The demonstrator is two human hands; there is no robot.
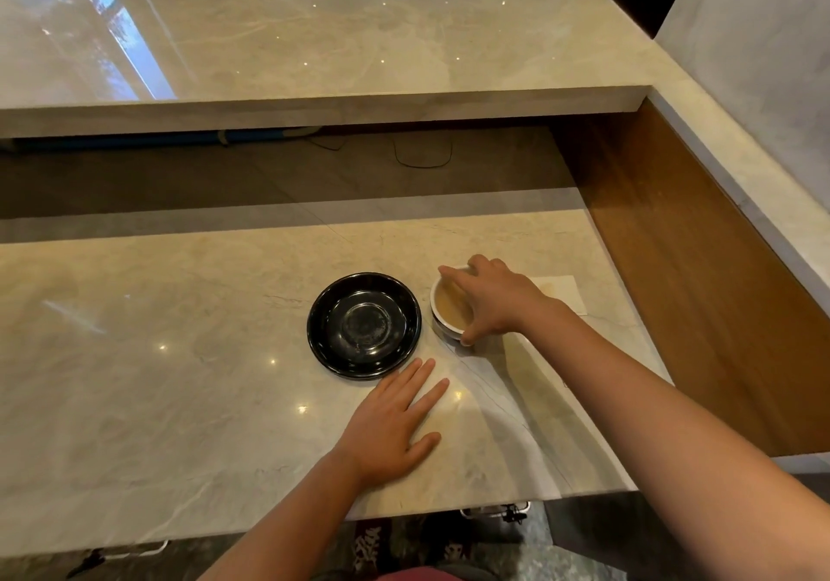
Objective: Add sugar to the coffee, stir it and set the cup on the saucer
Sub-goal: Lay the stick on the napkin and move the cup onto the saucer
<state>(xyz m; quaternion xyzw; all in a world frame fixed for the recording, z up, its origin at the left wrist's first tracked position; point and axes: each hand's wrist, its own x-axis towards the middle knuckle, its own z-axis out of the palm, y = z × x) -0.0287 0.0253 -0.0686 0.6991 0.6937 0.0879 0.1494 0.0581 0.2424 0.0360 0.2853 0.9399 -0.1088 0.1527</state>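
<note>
The cup [449, 308], white and filled with pale brown coffee, stands on the counter [179, 401] just right of the black saucer [364, 325], the two nearly touching. The right hand [494, 299] reaches over it from the right, fingers curled across the far rim and thumb down at the near side, so it looks closed around the cup. No spoon or sugar shows, so the step in hand appears to be the last one: setting the cup on the saucer. That calls for a short lift, a level carry to the left, and a landing in the saucer's centre ring without slopping the coffee.

The left hand [395, 423] lies flat and spread on the counter, holding nothing, just in front of the saucer toward the near edge. A white napkin [561, 293] lies behind the right wrist. The counter's right edge is near, with a wooden wall [673, 266] beyond; to the left there is wide room.
</note>
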